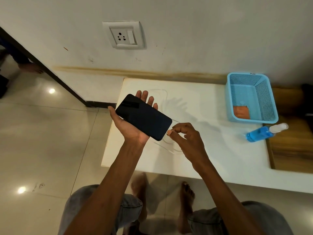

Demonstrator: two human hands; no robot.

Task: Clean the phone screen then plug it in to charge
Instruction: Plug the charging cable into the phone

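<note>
A dark phone [143, 117] lies screen-up across the palm of my left hand [130, 126], above the left end of the white table [211, 150]. The fingers under it are nearly straight and the thumb lies along its left edge. My right hand [188, 138] pinches the plug end of a white charging cable [166, 143] right at the phone's lower right end. The cable runs in loose loops over the table behind the phone. A wall socket [123, 35] sits on the wall above, with nothing plugged into it.
A blue mesh basket [269, 106] at the table's right end holds an orange cloth [241, 112]. A bottle of blue liquid [264, 133] lies in front of it. Glossy tiled floor spreads to the left; my bare feet are under the table's front edge.
</note>
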